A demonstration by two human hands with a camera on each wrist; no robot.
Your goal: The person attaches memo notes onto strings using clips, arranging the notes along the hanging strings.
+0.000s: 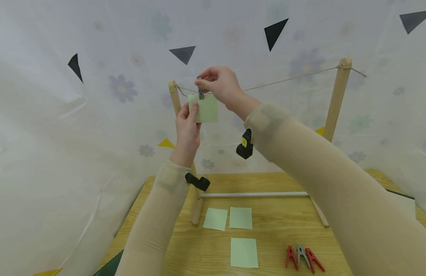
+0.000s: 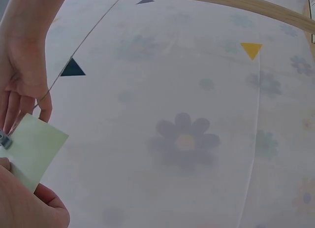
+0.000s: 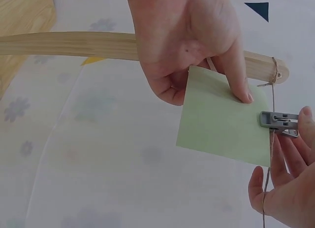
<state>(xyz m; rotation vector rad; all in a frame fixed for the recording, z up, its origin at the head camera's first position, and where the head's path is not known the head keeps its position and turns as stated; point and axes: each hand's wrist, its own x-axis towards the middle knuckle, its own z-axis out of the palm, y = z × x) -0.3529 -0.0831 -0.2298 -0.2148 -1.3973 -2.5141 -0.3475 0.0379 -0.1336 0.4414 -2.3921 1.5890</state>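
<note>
A square of pale green paper [image 1: 208, 109] hangs at the twine [image 1: 289, 79], near the left wooden post [image 1: 174, 94]. My left hand [image 1: 188, 126] pinches its left side, thumb in front and fingers behind. Above it, my right hand [image 1: 221, 84] pinches a grey clothespin [image 1: 200, 92] by its handles. In the right wrist view the clothespin [image 3: 279, 120] lies across the twine, its tip over the paper's top edge [image 3: 224, 117]. Only part of the clothespin [image 2: 5, 139] shows in the left wrist view.
Three green paper squares [image 1: 244, 253] lie on the wooden table [image 1: 275, 234]. Two red clothespins [image 1: 314, 260] and a grey one [image 1: 302, 255] lie to their right. A white rod [image 1: 254, 194] runs low between the posts; the right post [image 1: 338, 96] holds the twine's other end.
</note>
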